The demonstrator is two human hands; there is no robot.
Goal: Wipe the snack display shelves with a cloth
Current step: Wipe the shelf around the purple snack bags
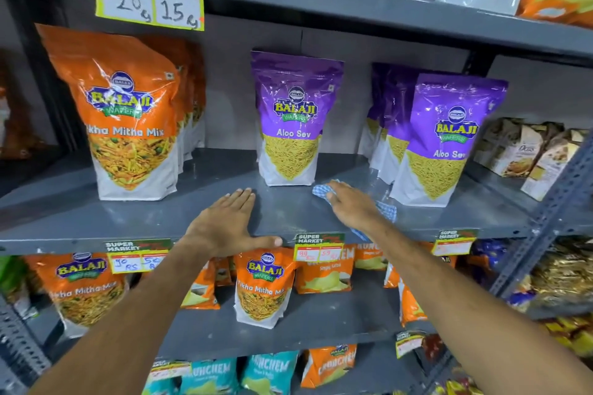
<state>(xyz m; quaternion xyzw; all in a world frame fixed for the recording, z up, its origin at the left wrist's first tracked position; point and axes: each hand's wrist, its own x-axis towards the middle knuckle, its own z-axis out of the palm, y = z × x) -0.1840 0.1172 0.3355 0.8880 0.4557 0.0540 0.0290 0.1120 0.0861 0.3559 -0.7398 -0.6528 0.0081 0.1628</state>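
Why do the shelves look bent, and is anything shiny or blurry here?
Head view: the wide lens bows the grey shelf edges, most toward the corners; overhead light glints off the purple Aloo Sev pouch and the orange pouch; the right hand on the blue checked cloth looks slightly soft.

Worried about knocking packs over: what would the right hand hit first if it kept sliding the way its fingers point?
Probably the middle Aloo Sev pack; the right hand points at its base, though depth is unclear.
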